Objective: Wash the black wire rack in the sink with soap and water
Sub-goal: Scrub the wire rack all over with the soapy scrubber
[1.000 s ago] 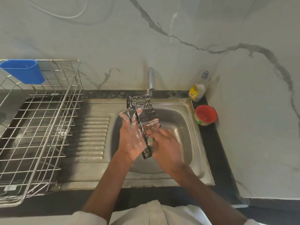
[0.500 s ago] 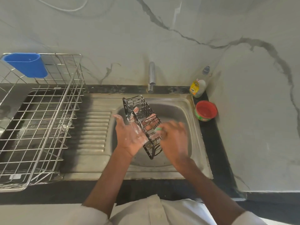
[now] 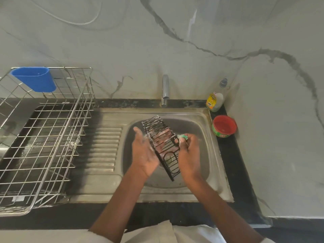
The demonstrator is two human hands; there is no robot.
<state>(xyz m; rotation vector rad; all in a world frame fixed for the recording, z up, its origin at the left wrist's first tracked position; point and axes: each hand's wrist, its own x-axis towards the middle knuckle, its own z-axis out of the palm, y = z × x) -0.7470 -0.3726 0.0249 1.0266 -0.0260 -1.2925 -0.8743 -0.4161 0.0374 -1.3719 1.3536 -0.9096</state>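
Left hand [image 3: 144,153] cradles the rack [image 3: 162,146] from the left, fingers curled under its wires, suds on the palm. Right hand [image 3: 189,155] presses against the rack's right side, pinching a green sponge [image 3: 182,137]. The rack hangs tilted between both hands, over the sink [image 3: 213,155] basin. Right of the sink on the desk [image 3: 233,172]: a red-lidded tub [image 3: 224,126], a soap bottle [image 3: 215,100] behind it. Far left, a drainer [image 3: 43,137] carries a blue cup [image 3: 35,78].

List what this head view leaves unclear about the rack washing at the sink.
- Left hand fingers: behind the black wire rack, so its grip is uncertain.
- Green scrubber: mostly hidden inside the right hand.
- Tap: any running water is too faint to tell.
- Soap bottle label: too small to read.
- Drying rack: cut off by the left edge.
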